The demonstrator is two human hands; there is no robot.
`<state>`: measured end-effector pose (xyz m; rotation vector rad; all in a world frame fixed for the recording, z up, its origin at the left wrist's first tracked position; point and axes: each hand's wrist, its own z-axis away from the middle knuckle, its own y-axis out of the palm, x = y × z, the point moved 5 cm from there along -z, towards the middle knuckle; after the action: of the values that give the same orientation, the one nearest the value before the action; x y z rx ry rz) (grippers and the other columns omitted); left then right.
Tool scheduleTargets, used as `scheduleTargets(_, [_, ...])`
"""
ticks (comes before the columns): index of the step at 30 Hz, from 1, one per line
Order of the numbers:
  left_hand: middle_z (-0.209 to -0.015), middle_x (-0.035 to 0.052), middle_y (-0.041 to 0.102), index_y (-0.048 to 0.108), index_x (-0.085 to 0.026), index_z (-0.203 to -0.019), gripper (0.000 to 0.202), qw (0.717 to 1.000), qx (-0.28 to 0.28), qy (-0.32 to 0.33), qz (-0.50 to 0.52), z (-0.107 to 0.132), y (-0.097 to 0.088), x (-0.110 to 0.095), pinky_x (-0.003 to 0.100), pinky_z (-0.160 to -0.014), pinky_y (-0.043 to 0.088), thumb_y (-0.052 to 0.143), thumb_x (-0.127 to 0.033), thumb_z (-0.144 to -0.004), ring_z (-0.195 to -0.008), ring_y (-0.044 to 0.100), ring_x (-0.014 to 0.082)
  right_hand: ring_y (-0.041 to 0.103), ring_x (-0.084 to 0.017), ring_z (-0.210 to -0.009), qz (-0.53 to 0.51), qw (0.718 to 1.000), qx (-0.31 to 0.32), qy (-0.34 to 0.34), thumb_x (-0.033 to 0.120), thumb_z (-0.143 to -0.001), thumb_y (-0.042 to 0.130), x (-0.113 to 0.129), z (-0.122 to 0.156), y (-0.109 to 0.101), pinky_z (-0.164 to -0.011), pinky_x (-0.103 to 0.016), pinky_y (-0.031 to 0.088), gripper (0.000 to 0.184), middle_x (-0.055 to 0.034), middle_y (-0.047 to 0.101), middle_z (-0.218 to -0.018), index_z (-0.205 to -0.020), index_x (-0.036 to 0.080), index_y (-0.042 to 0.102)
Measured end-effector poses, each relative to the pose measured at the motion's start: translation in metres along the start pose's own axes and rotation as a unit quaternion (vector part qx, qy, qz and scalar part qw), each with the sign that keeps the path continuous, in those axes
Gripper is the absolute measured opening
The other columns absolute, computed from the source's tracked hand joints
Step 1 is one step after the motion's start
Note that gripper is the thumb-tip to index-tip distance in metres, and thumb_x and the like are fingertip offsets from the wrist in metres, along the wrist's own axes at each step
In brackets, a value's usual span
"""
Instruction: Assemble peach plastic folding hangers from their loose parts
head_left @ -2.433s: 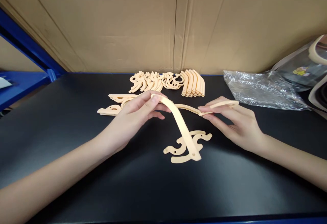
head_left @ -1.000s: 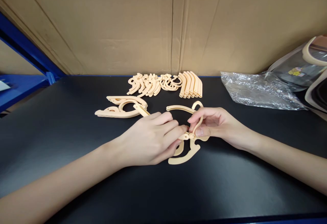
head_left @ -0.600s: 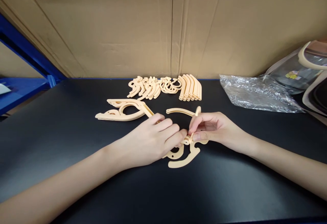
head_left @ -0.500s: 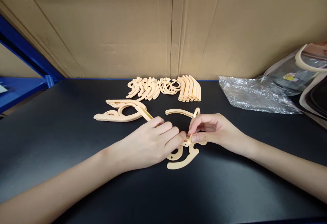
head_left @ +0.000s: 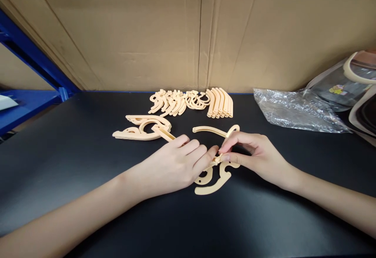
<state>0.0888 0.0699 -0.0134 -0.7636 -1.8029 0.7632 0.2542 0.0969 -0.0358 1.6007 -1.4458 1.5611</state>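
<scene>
My left hand [head_left: 183, 162] is closed around a cream plastic hanger arm [head_left: 163, 133], whose hollow channelled end sticks out past the knuckles at upper left. Between thumb and forefinger, my right hand [head_left: 252, 150] pinches a cream hanger hook [head_left: 233, 129], its curved top rising above the fingers. The hook's lower end meets the arm's end between both hands; fingers partly cover this joint. Just below lie a flat curved hanger piece [head_left: 213, 186] and a rounded piece with a hole [head_left: 206, 178]. Behind my hands rests another loose arm [head_left: 207, 129].
Folded hangers [head_left: 132, 134] lie left of my hands on the black table [head_left: 188, 226]. Farther back are piled curved pieces [head_left: 176, 107], hooks [head_left: 194, 102] and stacked hanger arms [head_left: 220, 103]. Crinkled clear plastic [head_left: 296, 111] and a clear bag [head_left: 331, 89] sit at right, before a cardboard wall.
The hook has tilted rightward in my right hand, and its lower end has shifted at the joint. The left hand keeps its hold on the arm. The whole view has shifted slightly.
</scene>
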Motion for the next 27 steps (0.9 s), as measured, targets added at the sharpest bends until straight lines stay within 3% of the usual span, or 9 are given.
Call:
scheduleTargets(9, [-0.076,0.0037,0.059,0.053,0.002,-0.125,0.035,1.000,0.017,0.003,-0.025,0.001,-0.005,-0.004,0.032,-0.061,0.032,0.047,-0.009,-0.092,-0.069,0.053,0.0179,0.065,-0.008,-0.074,0.068,0.994,-0.018,-0.089,0.023,-0.081,0.072,0.012,0.002,0.002,-0.069,-0.019,0.053,0.007,0.0034,0.070,-0.082,-0.087,0.023,0.069])
scheduleTargets(22, [-0.074,0.0032,0.062,0.058,-0.004,-0.106,0.018,0.999,-0.015,-0.040,-0.014,-0.006,-0.005,-0.005,0.030,-0.058,0.033,0.048,-0.007,-0.092,-0.066,0.054,0.0162,0.065,-0.014,-0.074,0.103,0.990,-0.051,-0.086,0.030,-0.083,0.069,0.014,0.007,0.001,-0.068,-0.027,0.052,0.008,0.0004,0.070,-0.082,-0.082,0.023,0.068])
scheduleTargets(27, [-0.070,0.0018,0.060,0.056,-0.004,-0.113,0.023,0.997,-0.005,-0.069,-0.016,-0.008,-0.006,-0.004,0.029,-0.058,0.036,0.043,-0.008,-0.094,-0.065,0.055,0.0153,0.065,-0.016,-0.073,0.127,0.988,-0.062,-0.069,0.034,-0.084,0.068,0.015,0.007,0.000,-0.067,-0.030,0.053,0.011,-0.0010,0.070,-0.082,-0.082,0.023,0.067])
